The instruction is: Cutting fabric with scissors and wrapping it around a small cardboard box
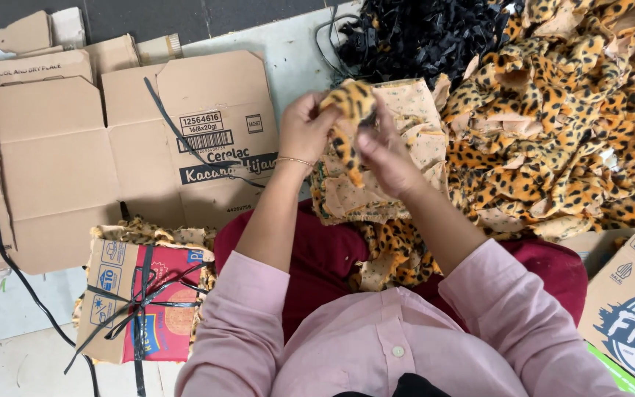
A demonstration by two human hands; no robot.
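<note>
Orange, black-spotted leopard-print fabric piece (350, 110); pink shirt (376, 338); perhaps maroon lap cloth (325, 257).

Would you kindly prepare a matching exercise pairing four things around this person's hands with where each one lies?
Things:
1. leopard-print fabric piece
2. tied cardboard bundle
3. heap of black straps
4. flattened cardboard boxes

Places:
A. far edge of the view, beyond the hands
B. spread on the floor to the person's left
C. held between the left hand and right hand
D. beside the person's left elbow

Pairs: 1-C, 2-D, 3-A, 4-B
</note>
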